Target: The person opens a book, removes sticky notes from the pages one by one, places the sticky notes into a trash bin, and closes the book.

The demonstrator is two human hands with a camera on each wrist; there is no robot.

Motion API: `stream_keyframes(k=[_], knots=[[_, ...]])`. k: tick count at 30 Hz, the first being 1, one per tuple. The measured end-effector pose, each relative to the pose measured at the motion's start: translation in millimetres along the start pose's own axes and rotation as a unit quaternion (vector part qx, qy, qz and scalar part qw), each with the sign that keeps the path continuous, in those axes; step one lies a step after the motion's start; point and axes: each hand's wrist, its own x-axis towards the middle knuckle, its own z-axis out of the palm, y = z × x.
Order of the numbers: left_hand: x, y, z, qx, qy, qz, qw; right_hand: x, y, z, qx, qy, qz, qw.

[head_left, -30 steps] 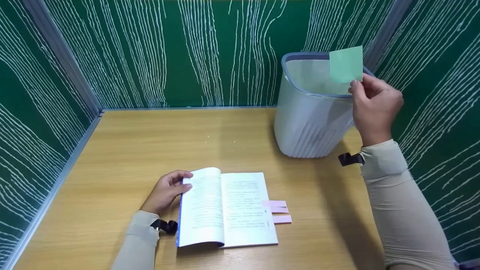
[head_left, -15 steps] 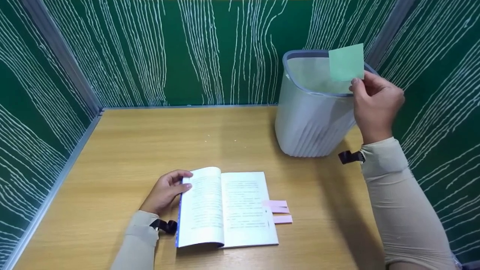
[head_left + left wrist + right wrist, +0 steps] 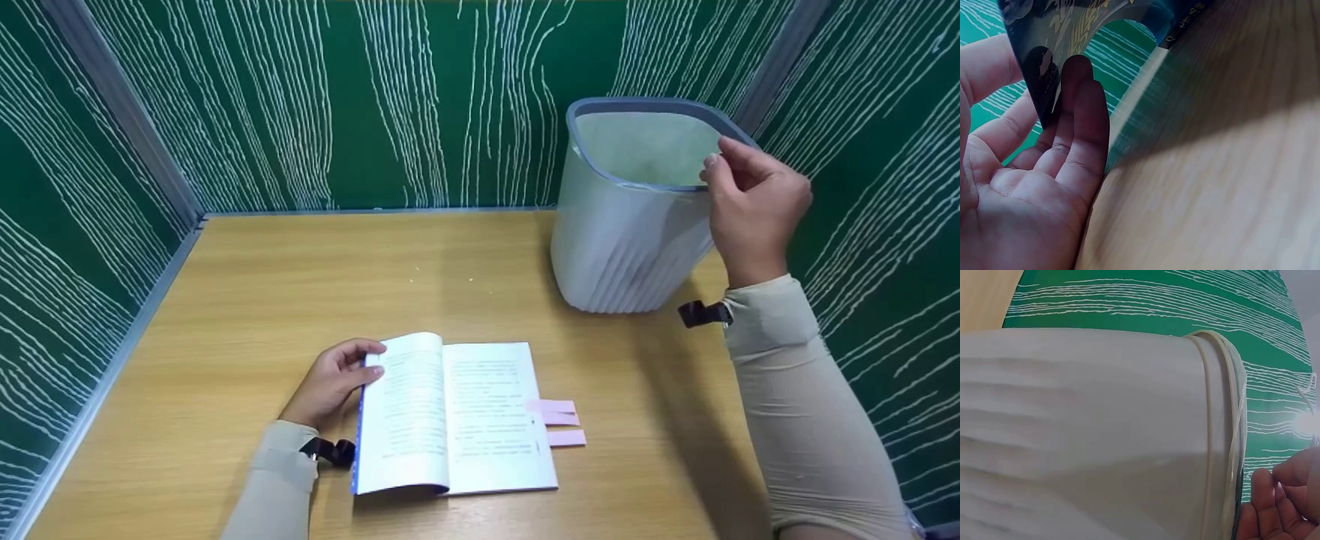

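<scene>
An open book (image 3: 487,420) lies on the table, its left side raised and curved. My left hand (image 3: 330,382) grips that side's outer edge, thumb on the page and fingers behind; the left wrist view shows the dark cover (image 3: 1089,22) between them. Pink sticky tabs (image 3: 562,412) stick out from the right page's edge. My right hand (image 3: 757,202) is at the right front rim of a pale trash bin (image 3: 630,240), its fingers bent and a small gap between thumb and index finger. Nothing shows between those fingers. The bin's floor is hidden.
The wooden table (image 3: 300,277) carries a few tiny pale specks (image 3: 416,274) behind the book. Green walls (image 3: 480,105) with white wavy lines enclose the back and both sides. The bin stands near the back right corner.
The green sticky note that my right hand pinched over the bin is gone from its fingers and out of sight. The left hand and the book stay as they were.
</scene>
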Motion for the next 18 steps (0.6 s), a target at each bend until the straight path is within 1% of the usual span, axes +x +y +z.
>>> stream_keyframes(k=[2, 4, 8, 12, 15, 18], knots=[[-0.5, 0.9, 0.5, 0.003, 0.000, 0.000, 1.0000, -2.3, 0.2, -0.2, 0.004, 0.002, -0.009, 1.0000], [-0.8, 2.1, 1.0, 0.003, 0.001, -0.001, 1.0000, -7.2, -0.3, 1.0, 0.003, 0.007, -0.030, 0.9995], [-0.9, 3.9, 1.8, 0.005, 0.004, -0.003, 1.0000, -25.4, 1.2, 6.2, 0.006, 0.005, -0.095, 0.9954], [-0.2, 2.9, 2.0, 0.008, 0.006, -0.001, 0.9999, -50.1, 8.4, 11.5, 0.020, -0.019, -0.147, 0.9888], [0.5, 0.8, 1.6, 0.005, 0.008, -0.001, 1.0000, -66.8, 16.3, 15.1, 0.029, -0.037, -0.175, 0.9835], [0.5, -1.1, 0.7, -0.004, 0.012, -0.004, 0.9999, -79.6, 23.8, 18.0, 0.037, -0.053, -0.192, 0.9792]])
